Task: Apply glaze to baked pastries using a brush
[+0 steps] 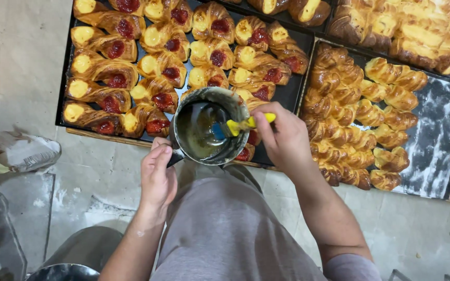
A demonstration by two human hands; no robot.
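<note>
Holding a small metal pot (208,126) by its handle, the left hand (157,179) has its grip clenched around that handle at the pot's near-left edge, while the right hand (283,139) grasps the yellow handle of a pastry brush (235,126) whose blue bristles sit dipped in the dark glaze inside. The pot hangs over the near edge of a black baking tray (287,93) filled with twisted pastries (131,62) topped with yellow cream and red jam.

Several things could go amiss. A heavily loaded brush may drip on the tray or the floor (22,62) as it lifts out. Tilting the pot, held by one side only, could spill glaze onto the pastries just beneath it or onto the person's grey clothing. Pressing too firmly might smear jam into cream. On the right, a second tray (444,119) of plain braided pastries (360,119) lies close, so a swinging elbow could knock them.
</note>
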